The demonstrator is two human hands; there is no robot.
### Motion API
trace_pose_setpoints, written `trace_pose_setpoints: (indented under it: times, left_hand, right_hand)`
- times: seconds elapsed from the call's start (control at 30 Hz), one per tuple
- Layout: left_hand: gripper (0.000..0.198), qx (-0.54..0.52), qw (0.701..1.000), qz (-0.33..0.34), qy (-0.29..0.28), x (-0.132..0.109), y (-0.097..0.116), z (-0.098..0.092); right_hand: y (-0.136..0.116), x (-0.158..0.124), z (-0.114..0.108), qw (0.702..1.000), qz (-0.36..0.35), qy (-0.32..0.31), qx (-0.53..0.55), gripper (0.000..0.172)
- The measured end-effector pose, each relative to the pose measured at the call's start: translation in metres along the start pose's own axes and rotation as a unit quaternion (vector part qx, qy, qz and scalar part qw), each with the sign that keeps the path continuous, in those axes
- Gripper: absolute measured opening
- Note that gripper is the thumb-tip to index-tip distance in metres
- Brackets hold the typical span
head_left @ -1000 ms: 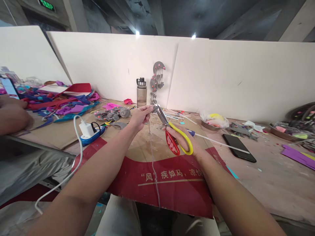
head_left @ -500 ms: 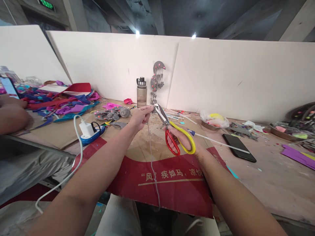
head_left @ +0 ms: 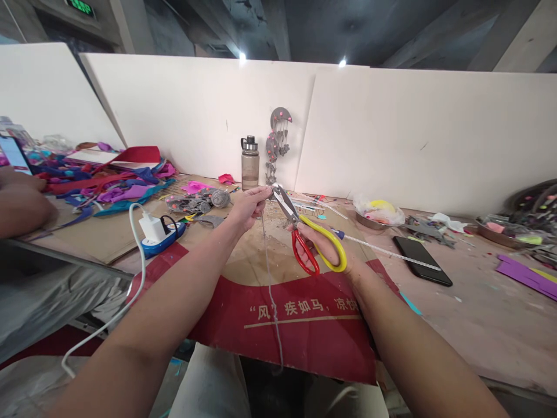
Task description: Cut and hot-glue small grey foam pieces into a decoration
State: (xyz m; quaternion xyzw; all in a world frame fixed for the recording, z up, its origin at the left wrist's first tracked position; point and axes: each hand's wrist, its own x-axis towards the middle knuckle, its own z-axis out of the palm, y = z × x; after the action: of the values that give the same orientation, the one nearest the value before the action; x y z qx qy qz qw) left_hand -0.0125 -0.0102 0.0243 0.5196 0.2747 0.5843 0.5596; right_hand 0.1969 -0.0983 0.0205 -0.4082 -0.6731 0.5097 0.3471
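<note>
My left hand (head_left: 251, 205) pinches a grey yarn strand (head_left: 268, 273), which hangs down over the red and brown cardboard (head_left: 300, 348) and past its front edge. My right hand (head_left: 319, 241) is closed on scissors (head_left: 296, 223) with one red and one yellow handle. The blade tips reach up to the fingertips of my left hand, by the yarn; whether they touch it is too small to tell. Behind my left hand lie a ball of grey yarn (head_left: 220, 198) and grey felt pieces with pink dots (head_left: 191, 201).
A water bottle (head_left: 250, 164) and a grey moon-shaped hanging ornament (head_left: 281, 119) are at the white board. A blue power strip (head_left: 163, 241) with a white cable is at left, near another person's arm (head_left: 26, 203). A black phone (head_left: 422, 261) lies at right.
Hardly anything differs. The camera view has shifted slightly, and the hanging yarn sways a little; both hands and the scissors keep their places.
</note>
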Motion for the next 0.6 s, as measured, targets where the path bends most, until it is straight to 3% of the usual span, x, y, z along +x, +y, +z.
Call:
trace_pose_setpoints:
  times: [0.27,0.6]
  left_hand:
    - [0.019,-0.005,1.0,-0.003,-0.004,0.0001,0.0003,-0.0001]
    - [0.02,-0.001,1.0,-0.014,-0.017,-0.0008,-0.0007,0.0017]
  right_hand:
    - [0.0013,0.0002,-0.0003,0.999,0.004,-0.034,0.033,0.048]
    - [0.0065,0.0043,-0.0011,0.999,-0.003,-0.02,0.044,0.05]
